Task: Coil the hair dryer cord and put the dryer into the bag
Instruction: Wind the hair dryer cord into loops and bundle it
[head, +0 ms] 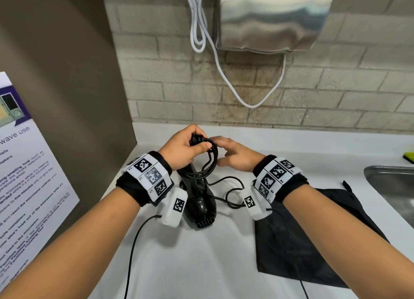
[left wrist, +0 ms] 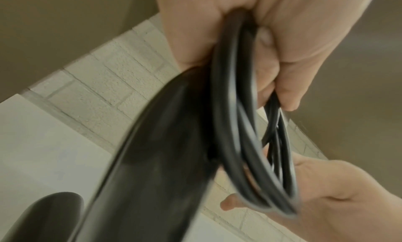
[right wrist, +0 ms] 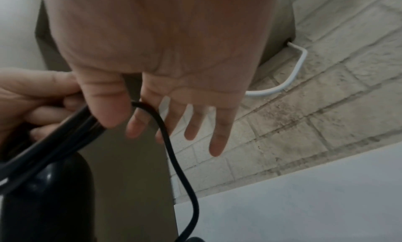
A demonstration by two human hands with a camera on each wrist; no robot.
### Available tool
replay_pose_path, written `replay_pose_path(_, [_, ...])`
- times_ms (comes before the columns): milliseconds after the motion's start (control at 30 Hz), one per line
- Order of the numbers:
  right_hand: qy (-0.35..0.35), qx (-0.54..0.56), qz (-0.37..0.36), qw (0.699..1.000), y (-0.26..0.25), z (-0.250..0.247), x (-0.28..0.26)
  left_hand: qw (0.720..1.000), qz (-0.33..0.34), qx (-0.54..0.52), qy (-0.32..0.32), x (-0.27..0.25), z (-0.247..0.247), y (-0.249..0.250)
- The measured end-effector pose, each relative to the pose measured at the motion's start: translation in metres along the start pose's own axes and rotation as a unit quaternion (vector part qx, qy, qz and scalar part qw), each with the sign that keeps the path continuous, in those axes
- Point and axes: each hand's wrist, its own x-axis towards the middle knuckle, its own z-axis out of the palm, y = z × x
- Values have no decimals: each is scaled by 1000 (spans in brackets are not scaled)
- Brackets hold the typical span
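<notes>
Two hands at work over a white counter [head: 201, 265], with items listed largest to smallest.

Counter: runs to a brick wall; a steel sink [head: 394, 186] sits at its right edge.

Bag [head: 313, 238]: black, lying flat on the counter under the right forearm, just right of the dryer. Whether its mouth is open cannot be told.

Hair dryer [head: 199, 200]: black, held handle-up, its long axis running from the raised handle near the wall down toward the onlooker. The grilled end points at the near edge of the counter, on or just above the surface.

Cord [head: 208, 162]: several loops gathered at the handle top; a slack tail [head: 233, 191] trails on the counter between dryer and bag.

Left hand [head: 183, 148]: fingers curled round handle top and loops together, thumb pressing across them.

Right hand [head: 235, 155]: fingers spread and nearly straight; the cord runs across the inner fingers by the thumb, seemingly guided rather than pinched.

Step in hand, by judgement: coiling, partly done. The next move calls for drawing up the slack tail into another loop, with the left-hand grip firm so the loops do not spring apart.
</notes>
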Motion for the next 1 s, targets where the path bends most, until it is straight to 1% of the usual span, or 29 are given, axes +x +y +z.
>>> replay_pose_path(67, [-37, 28, 10, 999, -2, -5, -3, 1000, -3, 3, -3, 0, -3, 0])
replay_pose_path(100, [-35, 39, 14, 999, -2, -8, -4, 1000, -9, 5, -7, 0, -5, -1])
replay_pose_path(167, [-12, 17, 19, 1000, -4, -13, -6, 999, -24, 3, -20, -1, -6, 0])
replay_pose_path(233, [42, -43, 11, 998, -10, -16, -7, 998, -41, -7, -37, 0, -7, 2])
replay_pose_path(300, [100, -100, -10, 990, -19, -17, -6, 997, -48, -12, -52, 0, -5, 5])
replay_pose_path(433, [201, -204, -58, 956, -37, -18, -2, 997, -46, -31, -49, 2, -4, 5])
replay_pose_path(500, [230, -228, -84, 942, -44, -16, -2, 998, -35, -6, -52, 2, -3, 5])
replay_pose_path(633, [242, -263, -118, 926, -56, -10, -6, 994, -11, 71, -85, 3, -3, 7])
replay_pose_path(700, [235, -282, -123, 922, -60, -7, -8, 990, 2, 88, -111, 3, -1, 12])
replay_pose_path(733, [232, -291, -124, 920, -62, -6, -8, 989, 5, 95, -112, 3, 0, 13])
replay_pose_path(800, [229, -298, -125, 918, -64, -5, -9, 990, 8, 99, -101, 2, 2, 16])
replay_pose_path(867, [241, -282, -126, 920, -62, -6, -11, 993, 14, 81, -81, 1, 3, 15])
replay_pose_path(933, [259, -242, -114, 928, -57, -9, -16, 997, 14, 62, -52, 0, 0, 12])
replay_pose_path(1000, [264, -179, -88, 944, -51, -15, -21, 1000, 0, 19, -7, 1, -6, 3])
